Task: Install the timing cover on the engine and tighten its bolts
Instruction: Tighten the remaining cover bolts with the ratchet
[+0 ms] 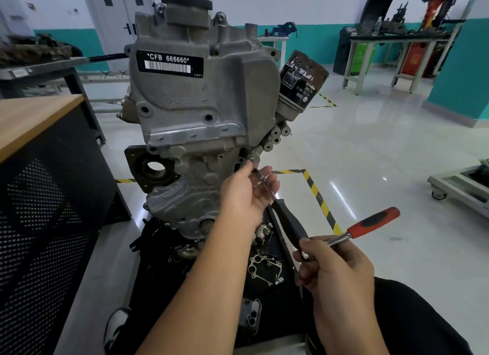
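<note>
The grey engine (201,153) stands upright before me with the silver timing cover (195,97) on its front. A small bolt (250,158) sits at the cover's lower right corner. My left hand (246,193) reaches up to it, its index fingertip touching just below the bolt and its other fingers curled round the thin shaft of a black-handled driver (287,219). The driver's tip lies close to the bolt. My right hand (330,270) grips a chrome ratchet with a red handle (374,222) near its head, next to the end of the driver's handle.
A rusty oil filter (301,79) sticks out at the engine's upper right. Loose gaskets, bolts and small parts (264,264) lie on the black stand below. A wood-topped cabinet (39,148) stands close on the left. Benches line the far wall.
</note>
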The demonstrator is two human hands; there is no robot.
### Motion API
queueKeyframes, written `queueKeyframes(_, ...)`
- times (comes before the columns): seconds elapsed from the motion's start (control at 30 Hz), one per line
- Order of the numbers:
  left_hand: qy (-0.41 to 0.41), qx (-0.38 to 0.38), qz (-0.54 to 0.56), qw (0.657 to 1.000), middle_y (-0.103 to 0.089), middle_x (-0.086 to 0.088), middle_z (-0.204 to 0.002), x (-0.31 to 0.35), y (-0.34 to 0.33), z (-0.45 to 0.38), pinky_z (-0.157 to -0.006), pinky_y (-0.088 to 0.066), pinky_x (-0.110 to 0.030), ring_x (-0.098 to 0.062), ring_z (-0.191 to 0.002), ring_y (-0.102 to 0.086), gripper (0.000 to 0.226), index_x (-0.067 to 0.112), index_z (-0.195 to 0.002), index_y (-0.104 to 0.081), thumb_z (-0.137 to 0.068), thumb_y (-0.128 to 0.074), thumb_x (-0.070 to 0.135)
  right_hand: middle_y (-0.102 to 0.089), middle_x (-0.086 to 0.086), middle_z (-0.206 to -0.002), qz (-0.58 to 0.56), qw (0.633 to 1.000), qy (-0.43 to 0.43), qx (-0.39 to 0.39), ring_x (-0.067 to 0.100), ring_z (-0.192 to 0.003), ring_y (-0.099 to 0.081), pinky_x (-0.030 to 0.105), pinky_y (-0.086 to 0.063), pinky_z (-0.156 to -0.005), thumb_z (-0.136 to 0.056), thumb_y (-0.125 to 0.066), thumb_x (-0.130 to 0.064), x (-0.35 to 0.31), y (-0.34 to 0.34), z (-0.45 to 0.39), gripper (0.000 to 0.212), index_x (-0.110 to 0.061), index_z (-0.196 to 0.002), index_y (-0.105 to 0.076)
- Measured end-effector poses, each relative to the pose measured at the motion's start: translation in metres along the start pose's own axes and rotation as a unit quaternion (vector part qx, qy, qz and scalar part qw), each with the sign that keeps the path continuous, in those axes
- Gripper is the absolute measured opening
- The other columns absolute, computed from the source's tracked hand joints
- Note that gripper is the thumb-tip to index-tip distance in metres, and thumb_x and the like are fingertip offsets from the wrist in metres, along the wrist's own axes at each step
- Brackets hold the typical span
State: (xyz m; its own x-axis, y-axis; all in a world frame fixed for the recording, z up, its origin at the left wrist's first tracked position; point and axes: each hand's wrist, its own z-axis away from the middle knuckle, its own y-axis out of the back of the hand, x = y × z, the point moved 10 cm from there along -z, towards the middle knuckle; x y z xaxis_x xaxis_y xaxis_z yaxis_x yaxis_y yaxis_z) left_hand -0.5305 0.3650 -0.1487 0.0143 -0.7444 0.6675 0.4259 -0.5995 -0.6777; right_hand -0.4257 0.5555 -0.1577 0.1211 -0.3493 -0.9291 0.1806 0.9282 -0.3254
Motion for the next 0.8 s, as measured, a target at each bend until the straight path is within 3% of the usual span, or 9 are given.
queueKeyframes(0.27,-0.021,0.013,0.023,0.999,-0.074,-0.01,-0.072,0.007,-0.007,-0.011,-0.049,-0.055,-0.024,-0.014,-0.053,-0.069,0.025,0.002,-0.092,-0.067,-0.104,-0.058,0.023,-0.064,0.017,-0.063,-0.023,1.0,0.004,0.003,0.026,-0.047,-0.051,0.031,-0.044,-0.041,-0.082,-0.07,0.005,-0.002,0.003,-0.004,0.006,0.001,-0.08,-0.067)
queueKeyframes(0.43,-0.026,0.031,-0.024,0.999,-0.068,-0.005,-0.061,0.013,-0.004,-0.012,-0.045,-0.051,-0.021,-0.01,-0.046,-0.062,0.02,0.005,-0.089,-0.065,-0.1,-0.065,0.022,-0.058,0.015,-0.057,-0.032,0.999,0.037,0.0,0.027,-0.045,-0.05,0.031,-0.04,-0.04,-0.08,-0.07,0.007,-0.007,0.001,-0.004,0.012,-0.002,-0.074,-0.067)
queueKeyframes(0.67,0.004,0.007,-0.043,0.999,-0.061,-0.003,-0.055,0.015,-0.002,-0.009,-0.042,-0.048,-0.02,-0.013,-0.041,-0.055,0.023,0.007,-0.08,-0.064,-0.097,-0.069,0.022,-0.05,0.011,-0.048,-0.033,0.996,0.085,0.006,0.03,-0.045,-0.05,0.031,-0.041,-0.041,-0.065,-0.076,-0.012,-0.012,-0.004,0.002,0.011,-0.007,-0.071,-0.068)
queueKeyframes(0.8,0.023,-0.005,-0.056,0.998,-0.068,-0.002,-0.062,0.014,-0.001,-0.007,-0.045,-0.053,-0.022,-0.012,-0.05,-0.066,0.023,0.009,-0.079,-0.067,-0.094,-0.072,0.025,-0.048,0.012,-0.047,-0.054,0.992,0.11,0.03,0.028,-0.041,-0.048,0.03,-0.039,-0.04,-0.08,-0.075,0.007,-0.012,-0.002,0.005,0.018,-0.006,-0.071,-0.066)
